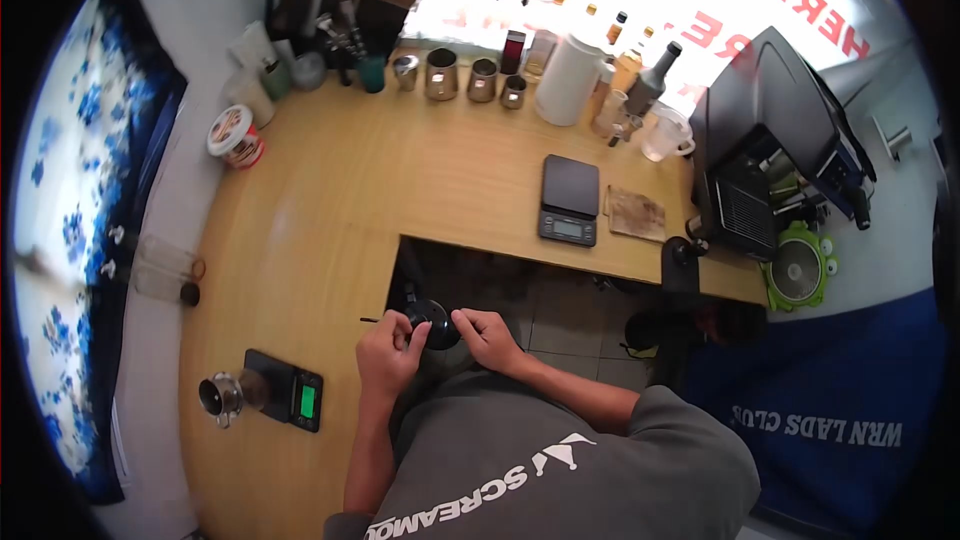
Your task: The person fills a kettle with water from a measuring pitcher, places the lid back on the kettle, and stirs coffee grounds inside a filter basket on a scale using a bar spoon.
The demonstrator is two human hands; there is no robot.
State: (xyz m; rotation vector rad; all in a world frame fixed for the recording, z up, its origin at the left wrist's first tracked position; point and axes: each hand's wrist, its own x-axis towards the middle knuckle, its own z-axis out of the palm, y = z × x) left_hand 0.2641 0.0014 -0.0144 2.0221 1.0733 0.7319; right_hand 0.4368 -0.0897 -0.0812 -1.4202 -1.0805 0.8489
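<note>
Over the gap in the counter, in front of my chest, I hold a round, glossy black object [437, 325] whose exact kind I cannot make out. A thin dark rod pokes out to the left beside my knuckles. My left hand [388, 352] is closed at the object's left side, the thumb laid on its top. Curled fingers of my right hand [487, 337] grip its right edge. On the counter to my left lies a black digital scale [283, 390] with a green lit display. A small metal-and-glass cup [221, 397] stands at its left end.
A second scale [569, 202] lies ahead, beside a brown-stained cloth [635, 214]. Metal pitchers [441, 75], a white jug [572, 80] and bottles line the back. A black espresso machine [745, 180] stands right. Glasses [165, 270] and a tub [236, 136] sit left.
</note>
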